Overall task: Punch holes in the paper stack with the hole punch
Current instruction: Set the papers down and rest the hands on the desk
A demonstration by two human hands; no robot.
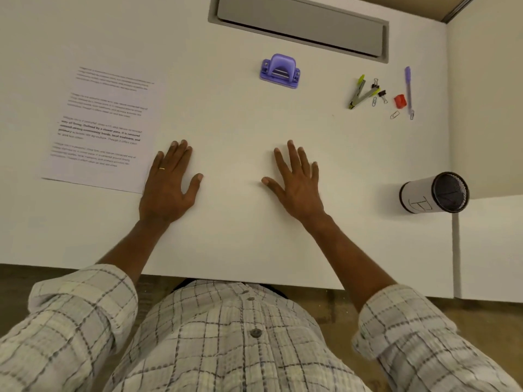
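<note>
A purple hole punch [280,71] stands on the white desk [232,123] at the far middle. A stack of printed paper [104,128] lies flat on the left side of the desk. My left hand [169,182] rests palm down with fingers apart, its little-finger edge touching the stack's near right corner. My right hand [297,179] lies flat and spread on the bare desk, well short of the punch. Neither hand holds anything.
At the far right lie an opened green stapler [360,93], binder clips [380,90], paper clips [394,115], a red sharpener [400,101] and a purple pen [408,87]. A mesh pen cup [434,193] stands at the right. A grey cable tray [300,26] is set in the desk's back.
</note>
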